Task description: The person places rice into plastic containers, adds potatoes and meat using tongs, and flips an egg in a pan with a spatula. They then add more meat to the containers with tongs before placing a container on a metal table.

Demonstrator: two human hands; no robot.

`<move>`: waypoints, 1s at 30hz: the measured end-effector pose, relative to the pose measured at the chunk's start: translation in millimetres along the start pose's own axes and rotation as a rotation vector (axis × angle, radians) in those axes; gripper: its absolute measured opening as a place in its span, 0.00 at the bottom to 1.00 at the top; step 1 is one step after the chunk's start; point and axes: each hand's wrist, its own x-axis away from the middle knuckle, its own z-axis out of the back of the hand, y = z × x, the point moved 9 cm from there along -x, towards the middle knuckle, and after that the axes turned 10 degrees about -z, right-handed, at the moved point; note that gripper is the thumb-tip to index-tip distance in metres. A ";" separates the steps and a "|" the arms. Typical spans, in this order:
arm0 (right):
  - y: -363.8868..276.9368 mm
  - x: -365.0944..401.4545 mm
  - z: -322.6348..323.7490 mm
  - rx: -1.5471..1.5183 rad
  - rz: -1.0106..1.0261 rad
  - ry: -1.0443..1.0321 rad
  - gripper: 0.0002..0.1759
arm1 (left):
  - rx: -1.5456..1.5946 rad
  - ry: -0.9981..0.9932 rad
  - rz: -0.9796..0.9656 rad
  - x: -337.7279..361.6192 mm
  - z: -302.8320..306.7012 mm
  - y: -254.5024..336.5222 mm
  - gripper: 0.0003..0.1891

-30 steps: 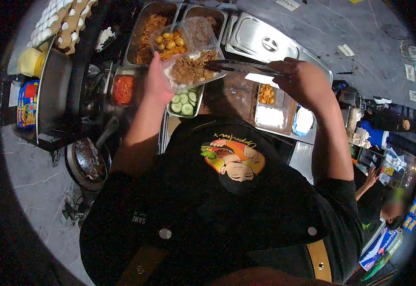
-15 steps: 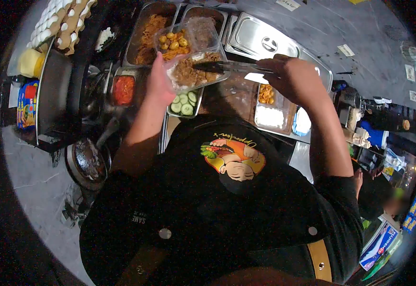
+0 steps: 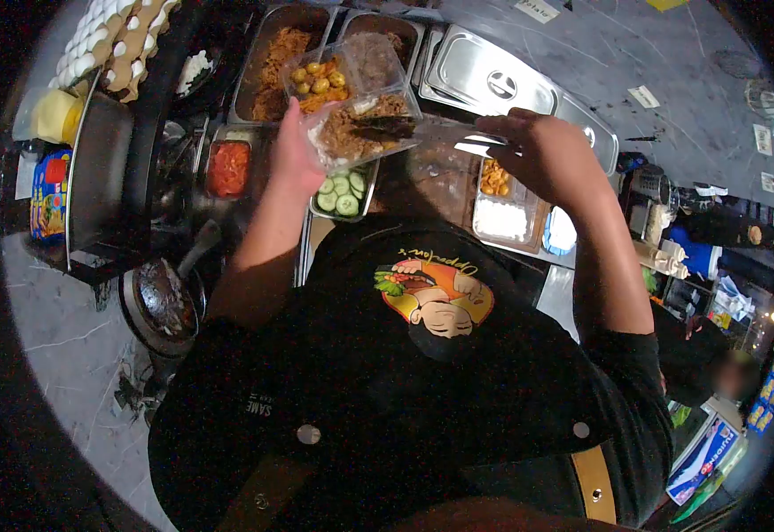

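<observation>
My left hand [image 3: 293,149] is closed on the left edge of a clear plastic takeout container [image 3: 380,66], its lid folded open. Brown chopped meat [image 3: 344,133] lies over white rice in the near part; small round potatoes [image 3: 320,80] fill another section. My right hand [image 3: 547,155] is closed around metal tongs [image 3: 453,133], whose dark tips rest on the meat. Below the container sits a small pan of cucumber slices [image 3: 341,193]. To the right, a second clear container [image 3: 504,239] with rice and potatoes stands on the counter.
Behind the container are steel pans of shredded brown food [image 3: 285,53] and steel lids [image 3: 493,71]. A pan of chopped red food [image 3: 227,168] sits left. Egg trays [image 3: 108,40] and a frying pan [image 3: 161,301] are farther left. Another person [image 3: 697,350] is at far right.
The tongs have shifted slightly over the meat, and more white rice shows beside their tips. The takeout container has tilted and moved a little left. The other person at far right has moved.
</observation>
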 end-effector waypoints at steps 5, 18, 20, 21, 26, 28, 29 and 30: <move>1.8 7.8 -4.3 -0.011 -0.011 -0.030 0.22 | 0.002 0.012 -0.004 -2.4 1.3 -2.8 0.42; 26.2 19.8 -32.8 -0.110 -0.217 -0.088 0.21 | 0.029 0.014 -0.087 -11.2 7.8 -5.2 0.44; 18.5 22.8 -29.8 -0.136 -0.205 -0.098 0.22 | 0.032 0.014 -0.104 -8.4 5.9 -3.3 0.45; 19.4 23.9 -30.1 -0.137 -0.206 -0.098 0.22 | 0.035 0.019 -0.094 -7.2 5.8 -4.0 0.45; 11.8 29.5 -21.7 -0.178 -0.222 -0.084 0.22 | 0.052 0.013 -0.048 -13.2 11.2 -11.8 0.45; -0.5 25.4 -18.2 -0.123 -0.220 -0.079 0.22 | 0.036 0.005 -0.033 -8.8 7.5 -13.5 0.45; -3.2 24.5 -17.6 -0.067 -0.218 -0.074 0.22 | 0.034 0.003 -0.030 -7.4 5.7 -13.8 0.45; 1.6 22.6 -23.7 -0.068 -0.221 -0.074 0.22 | 0.026 -0.002 -0.027 -6.6 3.2 -13.7 0.46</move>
